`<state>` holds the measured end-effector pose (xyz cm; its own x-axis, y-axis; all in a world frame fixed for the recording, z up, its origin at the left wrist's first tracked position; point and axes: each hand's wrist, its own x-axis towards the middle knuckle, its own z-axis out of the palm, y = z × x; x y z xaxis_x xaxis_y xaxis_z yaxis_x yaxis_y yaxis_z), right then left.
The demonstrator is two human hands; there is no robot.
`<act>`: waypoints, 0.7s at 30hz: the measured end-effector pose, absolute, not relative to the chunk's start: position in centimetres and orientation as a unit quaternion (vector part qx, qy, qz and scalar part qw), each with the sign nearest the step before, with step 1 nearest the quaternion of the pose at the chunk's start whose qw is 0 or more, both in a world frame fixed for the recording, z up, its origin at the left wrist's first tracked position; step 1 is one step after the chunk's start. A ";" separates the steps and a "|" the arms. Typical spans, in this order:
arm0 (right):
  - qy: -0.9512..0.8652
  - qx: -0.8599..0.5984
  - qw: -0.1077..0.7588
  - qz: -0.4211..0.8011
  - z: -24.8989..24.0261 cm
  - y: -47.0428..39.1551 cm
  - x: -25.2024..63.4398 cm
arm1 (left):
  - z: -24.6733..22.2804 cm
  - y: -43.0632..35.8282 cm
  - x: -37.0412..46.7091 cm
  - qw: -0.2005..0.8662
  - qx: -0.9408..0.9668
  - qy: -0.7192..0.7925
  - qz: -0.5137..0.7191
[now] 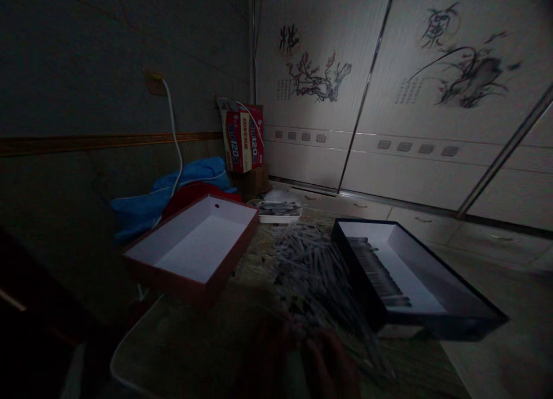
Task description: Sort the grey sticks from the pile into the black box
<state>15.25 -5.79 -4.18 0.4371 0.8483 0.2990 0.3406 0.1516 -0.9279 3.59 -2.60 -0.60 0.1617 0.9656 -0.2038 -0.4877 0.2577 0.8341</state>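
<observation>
Your blurred left hand [272, 353] and right hand [330, 358] are near thin, grey, stick-like pieces [309, 261]; their grip cannot be told.

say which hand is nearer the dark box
Right. The right hand is in front and to the left of the dark box; the left hand is farther left.

Place: room in a home, dimly lit
Doors: sliding panels [319, 94], painted with plants
Wall: tiled, with socket [154, 82]
Floor: pale tiles [488, 266]
</observation>
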 end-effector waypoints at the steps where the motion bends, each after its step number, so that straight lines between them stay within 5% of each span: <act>1: -0.483 -0.610 0.586 0.227 -4.4 -5.8 15.2 | -0.6 -2.7 3.6 0.693 0.317 0.382 0.523; 21: -0.547 -0.633 0.520 0.172 -3.8 -6.1 14.7 | -0.6 -2.5 3.5 0.668 0.355 0.435 0.488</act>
